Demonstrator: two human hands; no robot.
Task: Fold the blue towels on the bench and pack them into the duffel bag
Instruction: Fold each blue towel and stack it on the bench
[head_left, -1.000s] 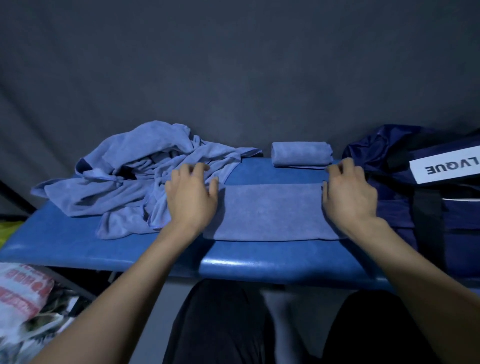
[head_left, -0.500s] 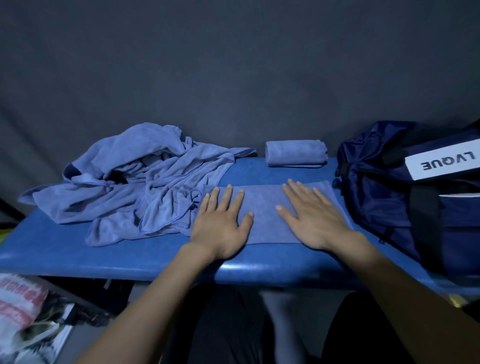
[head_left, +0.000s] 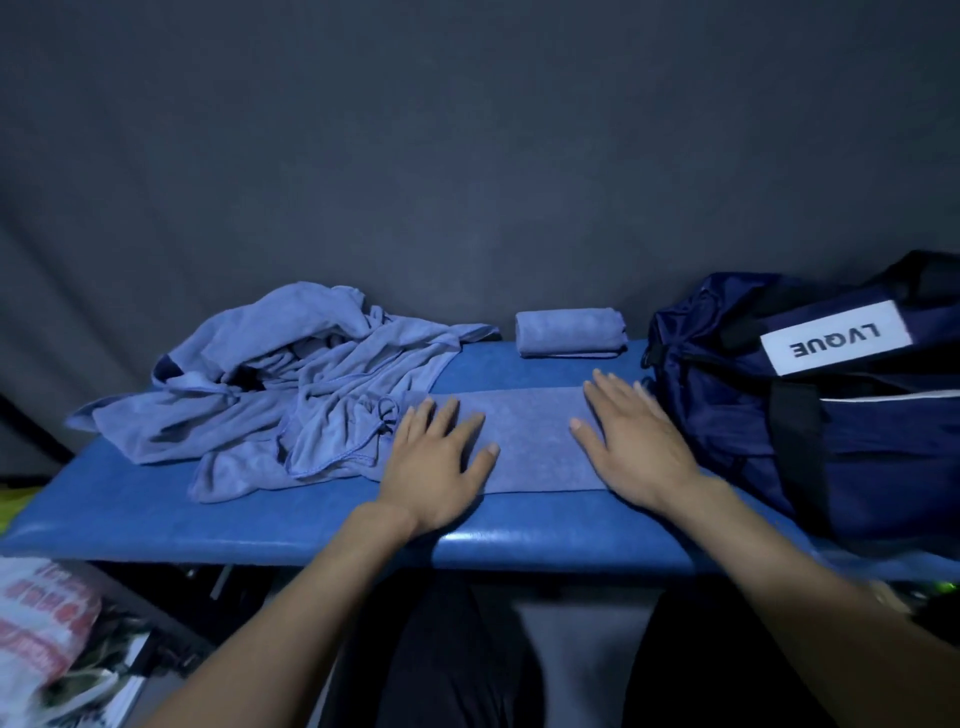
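At the far left, below the bench (head_left: 156, 525), some printed bags or papers (head_left: 47, 639) lie on the floor, too blurred to read; on the left part of the blue bench there is a heap of unfolded blue towels (head_left: 270, 384), crumpled and lying one over another, and its right edge reaches just beside the left hand (head_left: 436, 467); this hand lies flat, palm down, on the left end of the folded towel (head_left: 530, 441), with fingers straight and a little spread, so its grip is released and it only presses the cloth; the folded towel is a flat long strip that lies across the bench near the front edge, between the two hands; behind it, at the back edge of the bench, a rolled towel (head_left: 569, 332) rests apart from the strip; the right hand (head_left: 631, 444) also lies flat on the right end of the strip, fingers straight, grip released; at the far right stands the dark blue duffel bag (head_left: 779, 415) on the bench, just beside the right hand, with a white label that reads LVQUE upside down; whether any towel is inside the bag, I cannot tell.
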